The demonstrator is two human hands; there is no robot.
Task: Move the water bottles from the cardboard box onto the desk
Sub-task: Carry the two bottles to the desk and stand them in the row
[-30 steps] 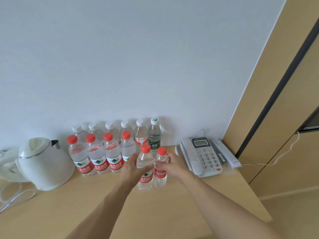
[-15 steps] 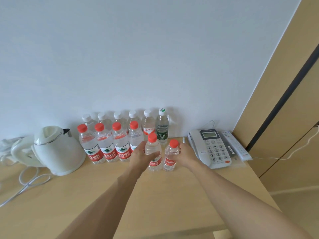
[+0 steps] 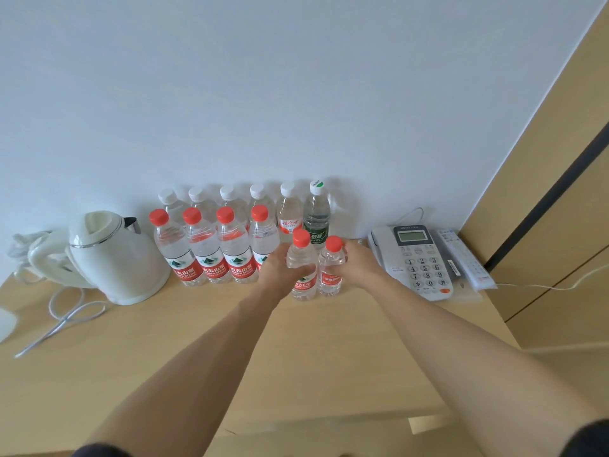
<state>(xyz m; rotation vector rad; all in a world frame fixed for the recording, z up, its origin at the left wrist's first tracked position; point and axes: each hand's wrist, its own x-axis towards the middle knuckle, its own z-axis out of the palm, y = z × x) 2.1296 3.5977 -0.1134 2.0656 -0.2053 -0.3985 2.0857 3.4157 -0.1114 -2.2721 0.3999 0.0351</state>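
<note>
From left to right: a glossy white plastic kettle (image 3: 115,255) with a loose cord stands on the pale wood-grain surface (image 3: 204,351); beside it, a front row of four clear red-capped bottles (image 3: 211,249) backs onto a row of white-capped bottles (image 3: 230,196) against the wall. Right of these, the left hand (image 3: 280,275) curls its grip round the middle of the taller red-capped bottle (image 3: 301,268), and the right hand (image 3: 357,267) curls its grip round the shoulder of the shorter red-capped bottle (image 3: 330,270); both bottles stand upright, touching each other, apparently seated on the surface. Thin, ribbed plastic walls and a full fill suggest moderate weight and a body that dents under a hard squeeze; the smooth label band may slip, so the ribbed waist above it is the likelier hold. At far right lie a matt grey telephone (image 3: 415,258) and a remote (image 3: 464,258). The cardboard box is out of view.
</note>
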